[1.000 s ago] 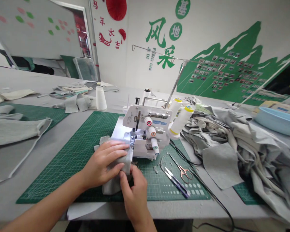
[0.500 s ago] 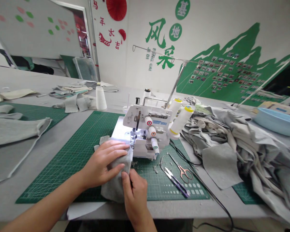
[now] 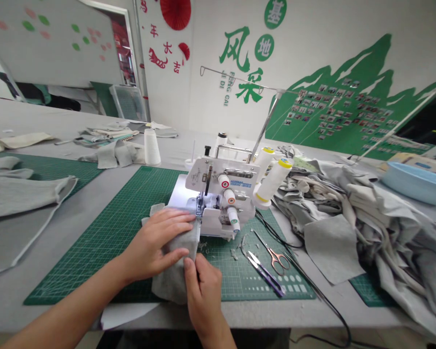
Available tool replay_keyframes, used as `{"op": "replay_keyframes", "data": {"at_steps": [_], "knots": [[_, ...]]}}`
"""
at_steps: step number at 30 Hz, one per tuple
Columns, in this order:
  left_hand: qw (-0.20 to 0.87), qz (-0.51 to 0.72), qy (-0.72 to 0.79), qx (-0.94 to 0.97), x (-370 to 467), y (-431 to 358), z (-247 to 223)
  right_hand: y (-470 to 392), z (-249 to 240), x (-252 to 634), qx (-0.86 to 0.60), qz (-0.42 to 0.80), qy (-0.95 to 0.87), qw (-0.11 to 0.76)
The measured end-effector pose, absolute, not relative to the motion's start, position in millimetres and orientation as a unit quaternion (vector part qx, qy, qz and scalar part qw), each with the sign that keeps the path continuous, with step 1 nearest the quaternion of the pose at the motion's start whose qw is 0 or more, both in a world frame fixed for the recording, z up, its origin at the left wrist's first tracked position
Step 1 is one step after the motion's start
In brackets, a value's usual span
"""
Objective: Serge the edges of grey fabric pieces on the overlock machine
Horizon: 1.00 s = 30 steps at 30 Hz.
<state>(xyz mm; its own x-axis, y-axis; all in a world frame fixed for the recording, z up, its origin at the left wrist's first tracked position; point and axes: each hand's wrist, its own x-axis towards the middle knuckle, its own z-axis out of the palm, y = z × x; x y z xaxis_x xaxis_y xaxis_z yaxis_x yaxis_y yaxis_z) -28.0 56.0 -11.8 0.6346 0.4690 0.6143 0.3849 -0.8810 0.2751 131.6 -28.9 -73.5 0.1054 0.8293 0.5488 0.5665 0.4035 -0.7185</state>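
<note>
A white overlock sewing machine (image 3: pixel 221 194) stands on a green cutting mat (image 3: pixel 105 252), its lamp lit over the needle area. Grey fabric (image 3: pixel 172 281) runs from the presser foot toward me. My left hand (image 3: pixel 163 242) lies flat on the fabric, fingers stretched out beside the foot. Closer to me, my right hand (image 3: pixel 203 286) pinches the fabric's right edge between thumb and fingers. Small thread scraps lie to the right of the fabric.
Scissors (image 3: pixel 276 259) and purple-handled thread snips (image 3: pixel 265 274) lie right of the machine, near black cables (image 3: pixel 305 271). A large heap of grey fabric (image 3: pixel 334 194) fills the right side, by a blue basin (image 3: pixel 417 184). A white thread cone (image 3: pixel 151 148) stands behind left.
Almost nothing differs. Both hands keep their places on the fabric; the view has shifted very slightly.
</note>
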Motion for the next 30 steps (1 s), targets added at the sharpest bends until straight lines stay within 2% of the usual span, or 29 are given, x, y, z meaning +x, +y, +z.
{"op": "replay_keyframes", "data": {"at_steps": [8, 13, 20, 30], "knots": [[0.003, 0.41, 0.252, 0.876, -35.3, 53.4, -12.4, -27.8, -73.9, 131.4, -0.535, 0.138, -0.647, 0.525], [-0.022, 0.392, 0.26, 0.882, -37.8, 57.1, -11.1, -27.7, -75.3, 131.4, -0.54, 0.165, -0.636, 0.526], [-0.015, 0.378, 0.276, 0.884, -40.7, 58.9, -12.0, -27.4, -73.8, 131.3, -0.546, 0.241, -0.612, 0.519], [-0.012, 0.344, 0.308, 0.887, -41.7, 59.4, -14.8, -26.6, -78.3, 131.2, -0.555, 0.268, -0.609, 0.499]]}}
